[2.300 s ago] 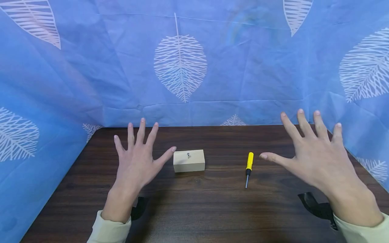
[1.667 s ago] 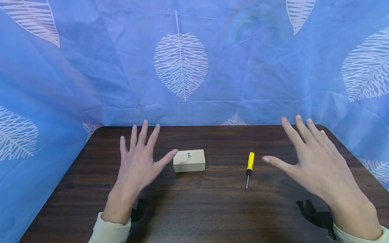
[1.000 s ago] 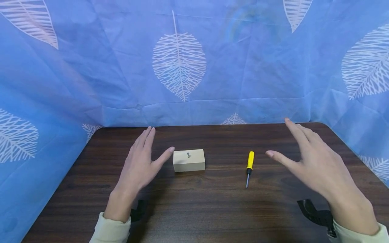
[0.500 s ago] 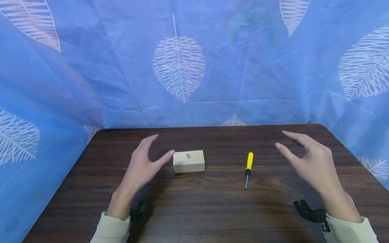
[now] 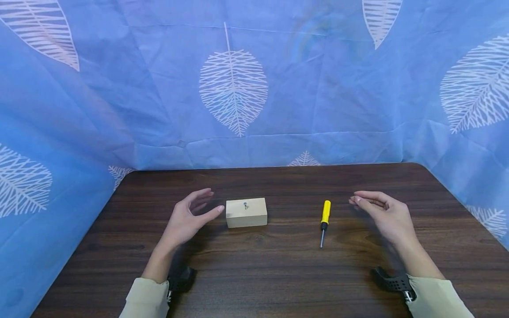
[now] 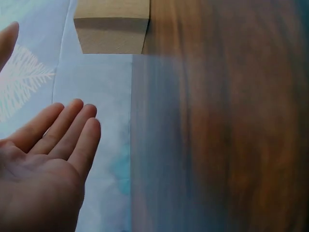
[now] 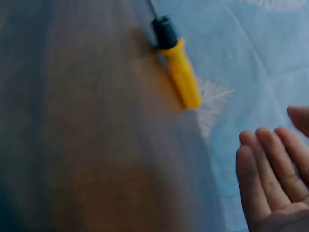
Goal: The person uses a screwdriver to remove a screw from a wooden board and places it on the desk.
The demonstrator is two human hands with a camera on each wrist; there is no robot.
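A pale wooden block point(image 5: 246, 216) lies on the dark table, with a small metal screw point(image 5: 245, 205) standing in its top face. Just left of the block is my left hand point(image 5: 184, 218), thumb and fingers apart with nothing between them. The left wrist view shows the block point(image 6: 113, 34) beyond the fingertips. To the right lies a screwdriver point(image 5: 325, 218) with a yellow and black handle, its tip toward me. My right hand point(image 5: 385, 214) is beside it, fingers bent loosely and thumb near the fingertips, holding nothing. The right wrist view shows the screwdriver handle point(image 7: 182, 77) apart from the fingers.
A blue cloth point(image 5: 167, 88) with white leaf prints hangs behind and at both sides of the brown wooden table point(image 5: 262, 282). Black straps point(image 5: 393, 282) sit at both wrists below light sleeves.
Both hands have lowered from spread fingers to loosely bent ones. The right hand has moved left and nearer the screwdriver. Block, screw and screwdriver stay in place.
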